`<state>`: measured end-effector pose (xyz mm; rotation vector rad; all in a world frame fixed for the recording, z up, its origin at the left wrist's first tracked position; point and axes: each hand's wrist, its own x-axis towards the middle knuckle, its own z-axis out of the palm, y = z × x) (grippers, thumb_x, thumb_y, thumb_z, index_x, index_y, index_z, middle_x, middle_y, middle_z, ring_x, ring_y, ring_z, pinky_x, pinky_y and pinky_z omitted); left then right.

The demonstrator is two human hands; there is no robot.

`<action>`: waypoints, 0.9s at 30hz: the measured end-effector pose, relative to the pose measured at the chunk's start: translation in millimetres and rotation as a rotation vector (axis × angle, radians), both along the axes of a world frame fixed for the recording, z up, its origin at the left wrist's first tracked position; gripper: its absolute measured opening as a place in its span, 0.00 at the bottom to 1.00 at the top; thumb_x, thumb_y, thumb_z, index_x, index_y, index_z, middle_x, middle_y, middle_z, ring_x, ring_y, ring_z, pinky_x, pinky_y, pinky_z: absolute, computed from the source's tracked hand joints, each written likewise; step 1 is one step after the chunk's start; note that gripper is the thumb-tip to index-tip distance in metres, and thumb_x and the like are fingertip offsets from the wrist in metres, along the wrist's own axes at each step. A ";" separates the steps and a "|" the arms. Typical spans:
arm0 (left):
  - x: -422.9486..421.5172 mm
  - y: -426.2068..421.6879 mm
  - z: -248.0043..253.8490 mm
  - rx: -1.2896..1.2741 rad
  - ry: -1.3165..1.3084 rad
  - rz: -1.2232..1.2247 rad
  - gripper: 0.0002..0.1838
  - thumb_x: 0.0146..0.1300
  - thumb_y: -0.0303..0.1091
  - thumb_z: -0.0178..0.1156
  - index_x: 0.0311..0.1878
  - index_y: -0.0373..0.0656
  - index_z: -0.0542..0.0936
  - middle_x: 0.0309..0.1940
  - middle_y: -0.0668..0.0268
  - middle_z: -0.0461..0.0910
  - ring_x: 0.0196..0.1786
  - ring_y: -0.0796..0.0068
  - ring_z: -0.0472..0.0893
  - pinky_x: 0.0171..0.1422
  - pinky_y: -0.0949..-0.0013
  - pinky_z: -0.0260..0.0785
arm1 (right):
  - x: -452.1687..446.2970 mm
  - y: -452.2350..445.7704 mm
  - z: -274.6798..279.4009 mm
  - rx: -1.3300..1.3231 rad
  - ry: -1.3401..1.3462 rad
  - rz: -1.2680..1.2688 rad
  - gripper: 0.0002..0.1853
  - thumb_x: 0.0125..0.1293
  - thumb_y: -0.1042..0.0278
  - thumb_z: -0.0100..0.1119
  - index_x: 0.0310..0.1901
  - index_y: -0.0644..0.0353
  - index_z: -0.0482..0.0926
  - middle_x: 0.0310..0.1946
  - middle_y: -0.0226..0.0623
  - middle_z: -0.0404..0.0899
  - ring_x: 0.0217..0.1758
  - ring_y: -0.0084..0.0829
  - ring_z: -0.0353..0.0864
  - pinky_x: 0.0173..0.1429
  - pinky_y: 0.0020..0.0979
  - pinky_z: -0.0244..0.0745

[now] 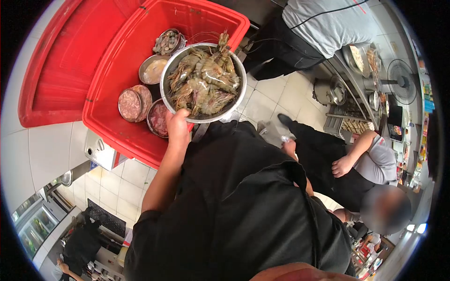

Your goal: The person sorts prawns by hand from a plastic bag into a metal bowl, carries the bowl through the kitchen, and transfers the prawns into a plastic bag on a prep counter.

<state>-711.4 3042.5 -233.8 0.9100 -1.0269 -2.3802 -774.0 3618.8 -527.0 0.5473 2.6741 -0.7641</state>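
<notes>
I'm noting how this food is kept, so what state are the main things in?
Prawns: raw-looking, shells on, heaped
Large metal bowl: uncovered, held up
Left hand: gripping the bowl's rim
Red tub: open
Red lid: off the opening
Small bowls: uncovered, food inside
Fan: cannot tell if spinning

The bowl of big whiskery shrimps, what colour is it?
The bowl is silvery, like shiny metal. It shows best in the head view.

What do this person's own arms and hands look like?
The left arm is bare below a short black sleeve. The left hand is ungloved, and no watch, cable or marking shows at the wrist. The right hand cannot be picked out with certainty.
</notes>
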 end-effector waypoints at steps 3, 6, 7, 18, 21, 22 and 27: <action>0.3 0.9 3.9 0.007 -0.013 0.000 0.27 0.49 0.18 0.47 0.57 0.31 0.70 0.54 0.59 0.74 0.57 0.67 0.74 0.64 0.67 0.63 | 20.8 -30.4 53.8 0.143 -0.033 0.151 0.12 0.49 0.68 0.58 0.35 0.63 0.82 0.32 0.54 0.81 0.39 0.55 0.80 0.45 0.45 0.75; 0.4 0.5 1.8 -0.003 -0.028 0.005 0.27 0.49 0.18 0.47 0.57 0.31 0.70 0.54 0.60 0.74 0.57 0.67 0.74 0.63 0.67 0.63 | 35.8 -37.1 71.1 0.169 -0.018 0.155 0.12 0.50 0.69 0.56 0.35 0.65 0.82 0.33 0.56 0.80 0.40 0.55 0.80 0.44 0.46 0.75; 0.8 -0.6 -1.1 -0.007 -0.025 0.003 0.27 0.49 0.18 0.47 0.57 0.31 0.70 0.55 0.60 0.74 0.57 0.67 0.74 0.64 0.67 0.63 | 38.9 -29.3 62.4 0.158 -0.025 0.134 0.12 0.50 0.70 0.56 0.35 0.65 0.82 0.33 0.56 0.80 0.40 0.55 0.80 0.44 0.46 0.75; -2.7 0.1 5.3 -0.005 -0.042 0.003 0.30 0.46 0.18 0.46 0.59 0.32 0.68 0.56 0.59 0.73 0.59 0.65 0.72 0.66 0.64 0.62 | 51.1 -41.0 88.3 0.125 -0.129 -0.104 0.15 0.52 0.72 0.55 0.42 0.61 0.83 0.39 0.50 0.82 0.46 0.48 0.82 0.50 0.40 0.74; -2.1 -0.5 3.9 -0.026 -0.058 -0.006 0.30 0.47 0.18 0.46 0.60 0.32 0.67 0.56 0.59 0.72 0.59 0.64 0.73 0.65 0.63 0.63 | 46.1 -48.0 86.6 0.139 -0.119 -0.095 0.14 0.52 0.73 0.55 0.42 0.61 0.83 0.38 0.50 0.82 0.45 0.48 0.82 0.49 0.39 0.74; -1.8 -1.2 1.0 -0.038 -0.060 -0.010 0.31 0.47 0.19 0.46 0.60 0.32 0.67 0.57 0.58 0.72 0.59 0.63 0.73 0.65 0.63 0.64 | 43.0 -50.9 87.2 0.139 -0.116 -0.086 0.14 0.52 0.73 0.55 0.42 0.61 0.83 0.38 0.50 0.82 0.45 0.48 0.82 0.49 0.39 0.74; 0.6 -1.6 -6.6 -0.045 -0.065 0.003 0.30 0.47 0.19 0.46 0.60 0.32 0.67 0.56 0.58 0.73 0.58 0.63 0.74 0.64 0.63 0.65 | 19.6 -64.0 94.0 0.072 -0.020 -0.160 0.14 0.51 0.75 0.56 0.41 0.62 0.82 0.35 0.48 0.83 0.41 0.45 0.83 0.44 0.38 0.75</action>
